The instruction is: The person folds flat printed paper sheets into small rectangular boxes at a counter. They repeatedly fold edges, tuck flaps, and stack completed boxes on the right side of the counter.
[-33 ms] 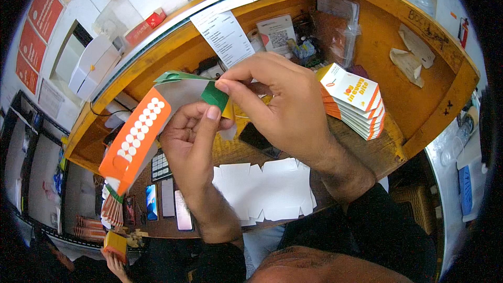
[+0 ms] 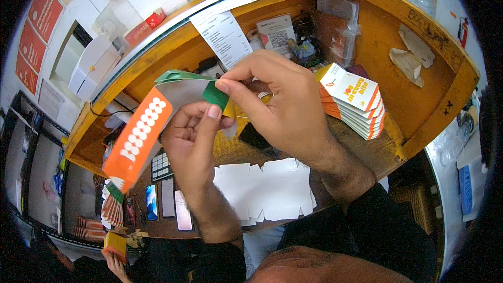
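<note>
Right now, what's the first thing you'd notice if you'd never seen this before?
Both hands in the middle: the left hand and right hand together hold an unfolded orange, green and white cardboard box blank with white dots. To the right, a stack of folded orange-and-white boxes sits on the wooden desk. White cut-out sheets lie below the hands.

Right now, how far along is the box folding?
Done: a stack of folded orange-and-white cartons stands on the wooden counter at right. In hand: the left hand and right hand pinch one orange, green and white carton blank, only partly folded. Left: white flat blanks lie below the hands, unfolded.
</note>
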`<state>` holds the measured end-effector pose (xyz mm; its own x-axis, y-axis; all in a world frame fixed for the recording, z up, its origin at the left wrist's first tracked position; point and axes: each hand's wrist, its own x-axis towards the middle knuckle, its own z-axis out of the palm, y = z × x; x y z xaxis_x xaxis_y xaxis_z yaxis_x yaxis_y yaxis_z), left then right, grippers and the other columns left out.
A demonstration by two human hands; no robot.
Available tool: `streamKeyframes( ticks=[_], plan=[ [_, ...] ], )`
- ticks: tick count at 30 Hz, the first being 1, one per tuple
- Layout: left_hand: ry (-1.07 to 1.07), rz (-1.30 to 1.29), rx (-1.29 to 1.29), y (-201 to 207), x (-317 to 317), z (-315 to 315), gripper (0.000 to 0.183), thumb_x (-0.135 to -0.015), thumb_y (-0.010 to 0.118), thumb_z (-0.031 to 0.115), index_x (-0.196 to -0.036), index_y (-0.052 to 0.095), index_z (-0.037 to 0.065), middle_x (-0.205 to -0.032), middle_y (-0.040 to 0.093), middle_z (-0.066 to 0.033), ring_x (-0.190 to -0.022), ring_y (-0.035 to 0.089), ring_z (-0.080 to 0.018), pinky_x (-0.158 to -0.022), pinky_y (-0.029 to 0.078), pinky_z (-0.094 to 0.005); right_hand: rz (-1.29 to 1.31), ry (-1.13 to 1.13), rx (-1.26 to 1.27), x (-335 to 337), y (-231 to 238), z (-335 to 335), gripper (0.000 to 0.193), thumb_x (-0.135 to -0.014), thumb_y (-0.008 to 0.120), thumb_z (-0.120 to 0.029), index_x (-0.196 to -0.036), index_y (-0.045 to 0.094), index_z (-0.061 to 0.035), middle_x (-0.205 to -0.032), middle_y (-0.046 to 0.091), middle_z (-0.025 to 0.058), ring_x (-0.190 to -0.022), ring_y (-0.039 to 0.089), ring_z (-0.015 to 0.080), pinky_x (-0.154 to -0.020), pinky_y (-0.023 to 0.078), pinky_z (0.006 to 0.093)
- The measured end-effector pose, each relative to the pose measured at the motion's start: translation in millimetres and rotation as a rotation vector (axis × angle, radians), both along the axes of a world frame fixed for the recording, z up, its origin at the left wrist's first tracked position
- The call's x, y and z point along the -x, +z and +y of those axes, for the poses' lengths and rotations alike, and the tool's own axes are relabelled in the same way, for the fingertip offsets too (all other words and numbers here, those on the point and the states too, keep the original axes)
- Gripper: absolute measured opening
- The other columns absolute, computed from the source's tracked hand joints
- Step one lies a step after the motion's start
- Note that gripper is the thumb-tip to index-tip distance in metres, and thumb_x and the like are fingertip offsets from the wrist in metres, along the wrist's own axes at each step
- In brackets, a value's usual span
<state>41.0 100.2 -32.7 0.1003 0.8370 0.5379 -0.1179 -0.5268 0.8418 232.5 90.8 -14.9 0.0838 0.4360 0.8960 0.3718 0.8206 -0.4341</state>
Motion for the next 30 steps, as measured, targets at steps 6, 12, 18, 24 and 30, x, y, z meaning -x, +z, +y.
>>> streamKeyframes(
  ticks=[6,12,18,24,30],
  plan=[
    [-0.047,-0.060,0.027,-7.1,-12.9,9.0,0.015,-0.105,0.073,0.004,-0.117,0.070,-0.005,-0.108,0.078,-0.0143,-0.092,0.077,-0.0184,-0.087,0.064,-0.0332,0.019,-0.023,0.071,-1.5,-5.9,6.0,0.014,-0.096,0.082,-0.007,-0.094,0.073,0.0029,-0.094,0.071,0.0107,-0.086,0.071,0.0198,-0.077,0.057,0.0317],
    [-0.062,-0.152,0.054,-6.8,-18.4,13.6,0.019,-0.105,0.073,0.005,-0.121,0.068,-0.004,-0.112,0.078,-0.0155,-0.094,0.077,-0.0198,-0.087,0.065,-0.0351,-0.012,-0.046,0.046,-0.9,-2.6,11.2,0.014,-0.096,0.083,-0.008,-0.093,0.073,0.0021,-0.094,0.069,0.0102,-0.086,0.067,0.0183,-0.078,0.053,0.0320],
    [-0.202,-0.188,0.101,-3.9,-11.1,11.1,0.018,-0.106,0.073,0.008,-0.121,0.069,-0.001,-0.113,0.079,-0.0160,-0.098,0.080,-0.0227,-0.092,0.067,-0.0387,0.059,0.018,0.064,3.1,-0.8,7.9,0.014,-0.095,0.083,-0.009,-0.092,0.074,0.0013,-0.095,0.066,0.0081,-0.089,0.064,0.0178,-0.081,0.051,0.0328],
    [-0.187,-0.151,0.072,-2.9,-8.8,10.4,0.024,-0.105,0.075,0.010,-0.127,0.069,0.000,-0.115,0.079,-0.0157,-0.100,0.080,-0.0230,-0.092,0.069,-0.0391,0.018,0.024,0.026,1.6,0.0,7.9,0.012,-0.095,0.083,-0.009,-0.094,0.076,0.0001,-0.094,0.067,0.0084,-0.090,0.064,0.0191,-0.083,0.050,0.0334],
    [-0.183,-0.179,0.075,-3.4,-12.7,10.0,0.024,-0.105,0.076,0.010,-0.125,0.070,0.000,-0.114,0.079,-0.0148,-0.100,0.080,-0.0229,-0.092,0.069,-0.0400,-0.011,-0.008,-0.015,1.8,0.8,4.6,0.012,-0.095,0.083,-0.010,-0.095,0.076,-0.0003,-0.094,0.067,0.0090,-0.091,0.064,0.0204,-0.084,0.050,0.0338]
  ],
)
